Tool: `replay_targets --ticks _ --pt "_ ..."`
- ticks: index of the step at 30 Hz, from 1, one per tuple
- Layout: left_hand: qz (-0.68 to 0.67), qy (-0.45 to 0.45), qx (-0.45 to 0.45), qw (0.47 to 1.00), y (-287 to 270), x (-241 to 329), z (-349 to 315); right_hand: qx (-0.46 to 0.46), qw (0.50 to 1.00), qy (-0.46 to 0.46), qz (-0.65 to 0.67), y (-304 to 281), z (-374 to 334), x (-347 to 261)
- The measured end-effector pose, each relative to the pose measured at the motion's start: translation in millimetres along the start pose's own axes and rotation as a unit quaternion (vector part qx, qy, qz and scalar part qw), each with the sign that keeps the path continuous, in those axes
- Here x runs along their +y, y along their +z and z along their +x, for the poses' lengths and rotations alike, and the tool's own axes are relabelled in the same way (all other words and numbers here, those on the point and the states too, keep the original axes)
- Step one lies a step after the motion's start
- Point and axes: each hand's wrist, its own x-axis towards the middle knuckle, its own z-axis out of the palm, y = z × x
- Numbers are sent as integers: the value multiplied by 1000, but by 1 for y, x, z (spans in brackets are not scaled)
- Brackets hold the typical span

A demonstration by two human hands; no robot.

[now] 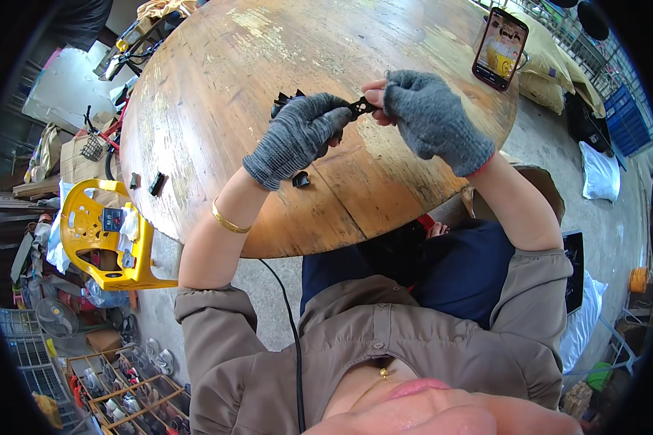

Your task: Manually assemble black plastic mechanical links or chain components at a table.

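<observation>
My left hand point(297, 134), in a grey knit fingerless glove, is closed around a black part whose jagged, toothed end point(286, 98) sticks out past the knuckles. Between the two hands shows a small flat black piece with holes point(360, 108). The bare fingertips of my right hand point(432, 119), gloved the same way, pinch its right end. My left fingers cover where it meets the rest, so I cannot tell whether the black pieces are joined. A small black part point(300, 179) lies on the wooden table point(283, 235) below my left wrist.
Two small dark pieces lie near the table's left edge, one a black block point(157, 183). A phone point(500, 49) stands at the far right. A yellow plastic chair point(109, 235) is at the left; a black cable point(289, 312) hangs beside my lap.
</observation>
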Motion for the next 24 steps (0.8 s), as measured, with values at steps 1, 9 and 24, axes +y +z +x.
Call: replay_targets --ticks 1,9,24 --pt "0 0 0 1000 1 0 1 6 998 -27 -56 2 0 1" --pt "2 42 -43 998 9 6 -1 -38 998 -41 -26 2 -1 -12" --pt "-18 28 91 995 -53 14 -26 -59 919 -155 -357 11 35 4"
